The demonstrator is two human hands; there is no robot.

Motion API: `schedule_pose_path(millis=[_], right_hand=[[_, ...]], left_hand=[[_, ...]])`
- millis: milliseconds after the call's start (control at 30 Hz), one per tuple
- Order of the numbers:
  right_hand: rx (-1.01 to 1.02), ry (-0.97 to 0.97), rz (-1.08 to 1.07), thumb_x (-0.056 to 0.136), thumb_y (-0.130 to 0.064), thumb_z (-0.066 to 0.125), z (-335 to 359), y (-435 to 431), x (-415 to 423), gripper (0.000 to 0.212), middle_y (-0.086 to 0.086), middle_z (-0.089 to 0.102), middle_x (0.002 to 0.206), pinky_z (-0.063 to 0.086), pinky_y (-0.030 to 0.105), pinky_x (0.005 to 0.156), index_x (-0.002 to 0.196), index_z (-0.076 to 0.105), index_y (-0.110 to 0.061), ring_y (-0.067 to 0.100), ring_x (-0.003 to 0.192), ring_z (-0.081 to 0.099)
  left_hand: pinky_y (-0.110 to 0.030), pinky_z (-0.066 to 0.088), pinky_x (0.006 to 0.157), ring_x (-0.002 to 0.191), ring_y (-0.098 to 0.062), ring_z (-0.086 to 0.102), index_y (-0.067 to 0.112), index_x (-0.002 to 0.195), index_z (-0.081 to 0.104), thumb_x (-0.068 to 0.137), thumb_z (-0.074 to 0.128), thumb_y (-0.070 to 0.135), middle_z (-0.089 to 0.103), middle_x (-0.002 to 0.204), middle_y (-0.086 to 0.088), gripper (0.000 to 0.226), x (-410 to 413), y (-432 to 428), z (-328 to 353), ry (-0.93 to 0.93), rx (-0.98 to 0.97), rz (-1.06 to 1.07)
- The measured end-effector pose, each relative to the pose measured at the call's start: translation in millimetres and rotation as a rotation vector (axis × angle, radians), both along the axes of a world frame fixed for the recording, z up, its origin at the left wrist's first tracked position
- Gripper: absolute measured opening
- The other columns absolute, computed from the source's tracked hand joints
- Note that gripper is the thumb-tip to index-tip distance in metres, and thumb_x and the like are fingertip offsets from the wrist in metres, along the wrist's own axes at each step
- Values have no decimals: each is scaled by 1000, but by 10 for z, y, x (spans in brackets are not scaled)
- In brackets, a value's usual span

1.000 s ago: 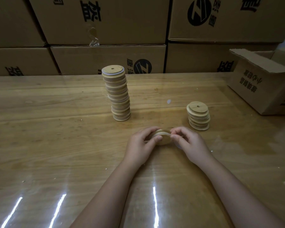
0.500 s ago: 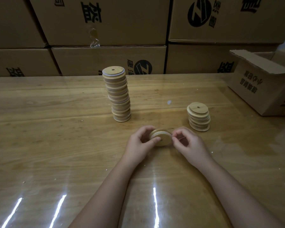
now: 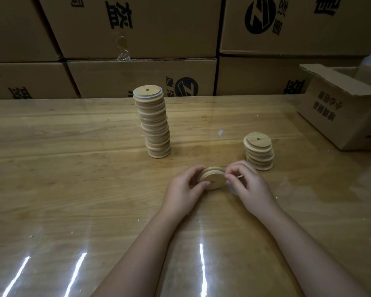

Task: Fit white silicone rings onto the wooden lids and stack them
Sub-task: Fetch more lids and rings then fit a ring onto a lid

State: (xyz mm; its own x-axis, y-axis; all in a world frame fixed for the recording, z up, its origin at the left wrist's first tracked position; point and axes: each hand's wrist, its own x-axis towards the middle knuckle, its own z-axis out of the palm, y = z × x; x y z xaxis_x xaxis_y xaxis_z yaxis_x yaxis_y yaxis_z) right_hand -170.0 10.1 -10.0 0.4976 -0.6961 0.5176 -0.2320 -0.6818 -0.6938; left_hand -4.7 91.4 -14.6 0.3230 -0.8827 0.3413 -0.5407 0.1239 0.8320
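My left hand (image 3: 183, 188) holds a round wooden lid (image 3: 213, 179) tilted on edge just above the table, its flat face with a small centre hole turned toward me. My right hand (image 3: 247, 185) pinches a thin white silicone ring (image 3: 237, 176) stretched against the lid's right rim. A tall leaning stack of lids (image 3: 153, 123) with white rings stands behind and to the left. A short stack of bare wooden lids (image 3: 259, 152) sits just beyond my right hand.
The wooden table (image 3: 62, 168) is covered by a glossy clear sheet. An open cardboard box (image 3: 343, 110) sits at the right edge. Large stacked cartons (image 3: 141, 78) wall off the back. A small pale scrap (image 3: 220, 132) lies between the stacks.
The lid has turned in my left hand so its flat face now shows toward me. My right fingers have pulled the white ring out along the lid's right rim.
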Motion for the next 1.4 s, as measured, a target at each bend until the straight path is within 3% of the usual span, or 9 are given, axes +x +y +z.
schedule_pose_path(millis=[367,500,667,733,867,1067,1200,1400], right_hand=[[39,15,-32,86,-1,62,5,1,7,16,-3,56,88,39,9,73,80,60,-16,3,83,54],[145,70,-16,85,-3,64,-2,-14,-18,12,-6,58,85,39,12,68,82,64,-15,6,76,55],[59,83,17,83,-2,66,27,45,-9,9,-9,58,85,43,16,67,84,66,-11,7,75,57],[40,79,20,82,-2,68,33,65,1,9,-8,59,85,45,19,66,84,66,-11,8,74,58],[-18,38,-19,81,-1,68,63,86,4,8,-10,59,84,47,20,64,83,66,-9,7,75,59],[-34,63,-35,80,1,68,73,99,3,9,-7,60,80,43,13,63,81,66,-8,8,71,57],[62,63,-73,81,0,68,39,71,4,9,-3,62,79,40,9,62,81,67,-9,8,72,56],[66,67,-106,80,0,68,10,68,19,13,-12,58,75,39,8,59,80,65,-13,2,68,55]], left_hand=[[-18,45,74,78,-4,55,13,103,65,76,76,10,63,89,6,29,7,4,18,-20,14,4],[-9,41,63,65,6,52,24,92,56,76,73,3,58,79,10,32,10,-4,5,77,45,32],[-26,48,71,77,-9,61,29,81,49,74,61,-8,64,86,9,40,9,0,2,73,28,22],[-27,48,72,75,-7,60,31,85,51,76,64,-4,62,84,12,38,10,5,10,58,35,15],[-31,51,82,89,-11,62,28,96,55,80,68,3,64,92,7,32,-3,20,18,37,30,-32],[-34,48,79,83,-15,60,12,98,58,80,70,6,64,88,4,22,-12,25,4,-11,51,-33],[-35,48,80,87,-17,61,12,99,59,81,70,10,66,92,2,22,-10,18,14,-38,79,-29],[-29,48,79,87,-17,60,11,103,60,80,71,10,64,95,0,25,-21,17,14,-52,70,-24]])
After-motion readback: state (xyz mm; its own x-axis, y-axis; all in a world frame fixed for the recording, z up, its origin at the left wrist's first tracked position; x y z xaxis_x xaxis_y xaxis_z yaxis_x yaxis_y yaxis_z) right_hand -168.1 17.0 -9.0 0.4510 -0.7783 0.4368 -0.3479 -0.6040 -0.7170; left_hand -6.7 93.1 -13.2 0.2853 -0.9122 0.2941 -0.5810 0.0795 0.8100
